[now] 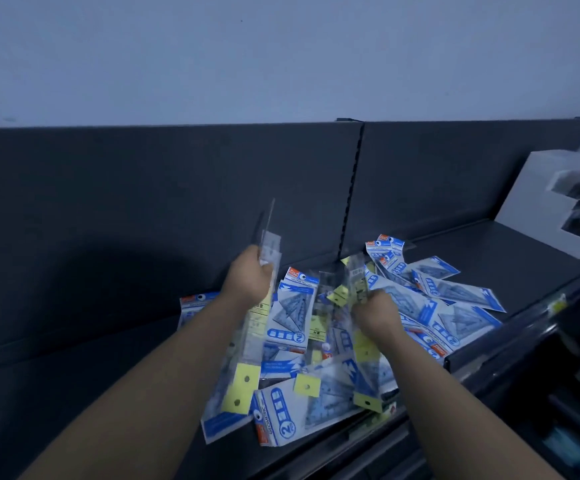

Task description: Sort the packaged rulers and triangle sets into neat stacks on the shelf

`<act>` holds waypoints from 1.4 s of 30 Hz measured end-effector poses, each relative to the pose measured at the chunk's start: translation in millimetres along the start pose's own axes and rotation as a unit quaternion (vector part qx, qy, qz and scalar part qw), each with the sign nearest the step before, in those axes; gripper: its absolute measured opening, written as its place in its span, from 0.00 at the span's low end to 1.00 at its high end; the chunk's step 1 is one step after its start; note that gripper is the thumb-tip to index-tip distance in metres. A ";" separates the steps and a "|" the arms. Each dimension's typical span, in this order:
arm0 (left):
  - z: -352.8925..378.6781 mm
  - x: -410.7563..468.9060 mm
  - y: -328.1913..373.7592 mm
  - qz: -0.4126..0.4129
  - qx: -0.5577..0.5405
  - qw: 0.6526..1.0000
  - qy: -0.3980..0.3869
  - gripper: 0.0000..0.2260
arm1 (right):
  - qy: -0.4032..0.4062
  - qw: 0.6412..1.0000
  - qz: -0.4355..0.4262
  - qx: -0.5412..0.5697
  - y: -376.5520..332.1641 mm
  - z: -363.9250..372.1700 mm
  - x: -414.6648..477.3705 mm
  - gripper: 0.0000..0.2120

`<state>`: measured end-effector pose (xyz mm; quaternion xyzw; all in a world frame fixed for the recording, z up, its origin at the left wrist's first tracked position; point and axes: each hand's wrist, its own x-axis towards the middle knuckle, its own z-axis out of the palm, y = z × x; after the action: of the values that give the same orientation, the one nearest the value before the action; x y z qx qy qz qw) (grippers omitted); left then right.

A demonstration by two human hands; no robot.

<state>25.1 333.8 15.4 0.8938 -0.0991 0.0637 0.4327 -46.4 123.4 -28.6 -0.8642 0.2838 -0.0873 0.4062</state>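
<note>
Two hands in shot, both busy. The left hand [248, 282] is clamped round a bundle of packaged rulers [269, 244]. I can see two yellow header tabs on it, so at least two packs. Its long axis runs nearly upright, clear end pointing up at the back wall and yellow tabs down toward the person.

The right hand [380, 315] grips a second ruler bundle [358, 282], also roughly upright, but it's too blurry to count.

Both bundles sit just above a messy pile of blue-and-white triangle sets [455, 306] on the dark shelf [506, 251]. I count at least ten, pointing every which way, but the overlap rules out an exact number. Some white boxes [538, 202] sit far right on the shelf.
</note>
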 end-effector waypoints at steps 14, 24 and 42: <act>30.1 -40.7 -58.9 -0.070 0.209 0.966 -0.137 0.33 | -0.047 0.983 0.081 -0.161 23.1 8.0 -48.0 0.18; 12.2 -43.5 -72.4 -0.102 0.142 0.977 -0.122 0.25 | -0.049 0.997 -0.051 0.022 4.1 35.0 -63.5 0.04; -11.4 -61.9 -63.4 -0.200 -0.039 0.978 -0.047 0.12 | -0.182 0.977 -0.073 0.083 -26.2 68.6 -81.2 0.07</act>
<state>-20.7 388.7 -38.2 0.8798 0.0586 -0.0701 0.4665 -76.1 227.1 -47.4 -0.8472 0.1334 0.0186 0.5140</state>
